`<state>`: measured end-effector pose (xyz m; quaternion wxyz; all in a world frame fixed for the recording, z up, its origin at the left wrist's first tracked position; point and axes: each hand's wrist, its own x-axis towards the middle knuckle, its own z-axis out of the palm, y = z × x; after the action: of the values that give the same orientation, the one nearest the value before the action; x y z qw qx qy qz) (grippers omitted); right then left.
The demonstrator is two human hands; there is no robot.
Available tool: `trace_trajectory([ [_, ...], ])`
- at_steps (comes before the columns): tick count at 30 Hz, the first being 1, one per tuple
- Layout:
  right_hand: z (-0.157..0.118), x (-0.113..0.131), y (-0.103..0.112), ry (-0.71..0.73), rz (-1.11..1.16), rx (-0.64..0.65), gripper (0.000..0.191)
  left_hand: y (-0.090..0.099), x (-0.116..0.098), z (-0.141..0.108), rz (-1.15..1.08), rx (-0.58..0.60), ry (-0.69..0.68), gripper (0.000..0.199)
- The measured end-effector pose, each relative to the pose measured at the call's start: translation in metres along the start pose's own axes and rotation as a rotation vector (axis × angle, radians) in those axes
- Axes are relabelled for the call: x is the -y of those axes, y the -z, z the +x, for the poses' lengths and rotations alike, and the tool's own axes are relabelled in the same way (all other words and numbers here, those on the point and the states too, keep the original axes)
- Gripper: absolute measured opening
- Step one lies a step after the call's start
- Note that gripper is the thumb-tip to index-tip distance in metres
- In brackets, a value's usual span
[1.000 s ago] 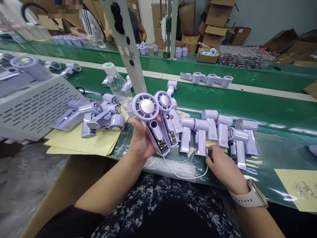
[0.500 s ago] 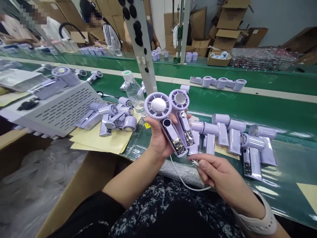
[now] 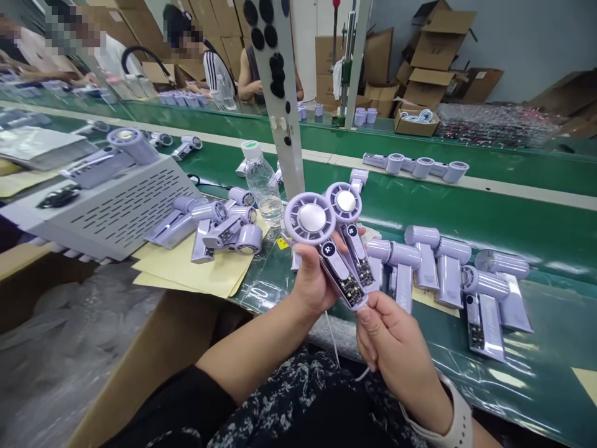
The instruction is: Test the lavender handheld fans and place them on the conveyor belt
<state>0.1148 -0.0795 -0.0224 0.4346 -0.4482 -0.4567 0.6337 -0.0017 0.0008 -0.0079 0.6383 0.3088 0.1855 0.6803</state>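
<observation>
My left hand (image 3: 313, 281) is closed around two lilac handheld fans side by side. Round silver plates sit in the middle of both fan heads. On the nearer fan (image 3: 311, 219), the handle shows bare circuit board and a lit number display. The farther fan (image 3: 346, 202) also has a lit display and exposed board. My right hand (image 3: 389, 339) is pinched at the bottom end of the nearer fan's handle, holding the plug end of a white cable (image 3: 332, 339). Fingers hide the plug itself, and the cable hangs below the fans.
More lilac fans (image 3: 450, 267) lie on the green bench at right, others (image 3: 228, 227) on yellow paper at left. A plastic bottle (image 3: 261, 180) stands by a metal post (image 3: 282, 118). A slotted grey box (image 3: 125, 205) is at left. Co-workers sit across the line.
My right hand has moved left and up, bringing the cable's plug to the nearer fan's handle end. Both fans' displays, dark before, are now lit.
</observation>
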Motion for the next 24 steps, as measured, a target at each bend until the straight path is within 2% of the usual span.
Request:
trace_trajectory([
  [2, 0.003, 0.003, 0.004, 0.03, -0.083, 0.057, 0.037, 0.002, 0.0, -0.001, 0.01, 0.011, -0.012, 0.071],
  [4, 0.003, 0.007, 0.008, 0.127, -0.241, 0.079, 0.032, 0.001, -0.002, -0.001, -0.024, -0.015, 0.021, 0.071],
  [6, 0.002, 0.009, 0.01, 0.265, -0.36, 0.045, 0.028, -0.001, -0.006, -0.001, -0.106, -0.058, 0.101, 0.071],
  [8, 0.0, 0.009, 0.01, 0.349, -0.372, -0.029, 0.027, -0.004, -0.009, -0.001, -0.167, -0.074, 0.155, 0.07],
  [11, -0.003, 0.007, 0.01, 0.28, -0.311, -0.119, 0.034, -0.007, -0.013, -0.002, -0.18, -0.015, 0.156, 0.068],
  [15, -0.005, 0.004, 0.011, 0.181, -0.247, -0.118, 0.044, -0.005, -0.009, -0.004, -0.185, 0.085, 0.136, 0.067],
  [20, -0.006, -0.008, 0.008, 0.164, -0.067, -0.258, 0.046, 0.002, 0.013, -0.006, -0.082, 0.178, -0.05, 0.072],
  [22, -0.007, -0.011, 0.011, 0.169, -0.082, -0.265, 0.044, 0.002, 0.02, -0.006, -0.054, 0.223, -0.078, 0.073],
  [24, -0.009, -0.011, 0.019, 0.213, -0.197, -0.222, 0.04, -0.001, 0.023, -0.004, -0.057, 0.25, -0.047, 0.07],
])
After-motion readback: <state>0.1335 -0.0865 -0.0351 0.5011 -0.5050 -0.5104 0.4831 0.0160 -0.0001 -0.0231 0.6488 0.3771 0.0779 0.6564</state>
